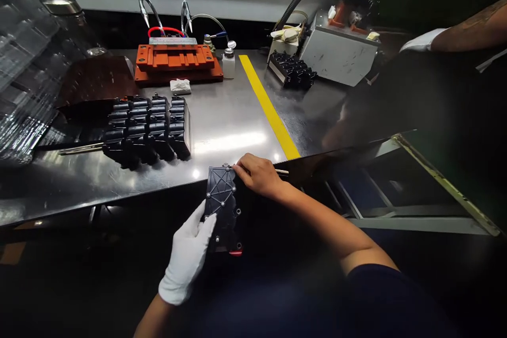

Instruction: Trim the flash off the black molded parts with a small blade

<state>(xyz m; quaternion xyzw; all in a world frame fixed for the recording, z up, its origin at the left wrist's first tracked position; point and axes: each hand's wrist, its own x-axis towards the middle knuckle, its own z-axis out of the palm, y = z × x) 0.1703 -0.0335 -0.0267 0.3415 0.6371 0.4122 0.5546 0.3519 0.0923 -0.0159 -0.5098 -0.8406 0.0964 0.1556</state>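
1. The held case [222, 185] is black, its ribs crossing in a triangle pattern dotted with silvery screws [223, 203]; a red piece [236, 253] shows at its near end.
2. The gloved left hand [188, 253] is plain white.
3. The near-right sleeve [376, 290] is dark navy.
4. At left, the row of cases [148, 129] is glossy black, banded with ridges.
5. The bench [222, 111] is silvery grey, with a solid yellow stripe [269, 108] running near to far.
6. Far off, the block [174, 60] is orange, the tube [166, 29] red, the bottle [228, 66] and tissue [180, 86] white.
7. Far right, the box [336, 53] is pale grey with dark specks.
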